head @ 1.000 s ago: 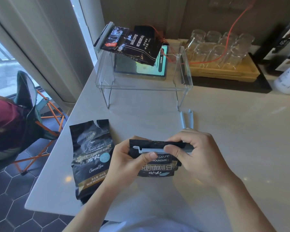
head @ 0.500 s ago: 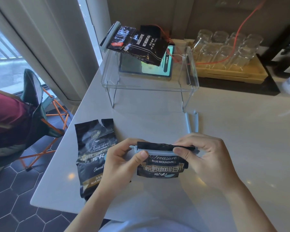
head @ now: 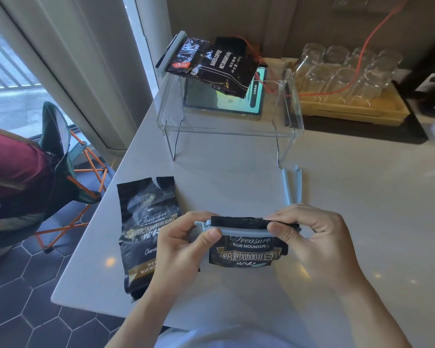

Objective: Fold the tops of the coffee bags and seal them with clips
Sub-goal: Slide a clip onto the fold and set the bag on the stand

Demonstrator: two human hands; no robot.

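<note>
An unsealed coffee bag [head: 146, 229] lies flat on the counter [head: 362, 222], top not yet folded. Just right of it, the left hand [head: 183, 249] pinches the hinge end of a pale clip [head: 239, 231], thumb pressing on its bar. The clip spans the folded top of the held coffee bag [head: 246, 252], raised above the counter. The right hand [head: 317, 242] pinches the clip's far end over the fold; whether the latch has caught cannot be told, fingers covering it. Recommended: keep the fold flat and square under the bar, then squeeze the right end until locked. A spare clip [head: 290, 184] lies open beyond.
</note>
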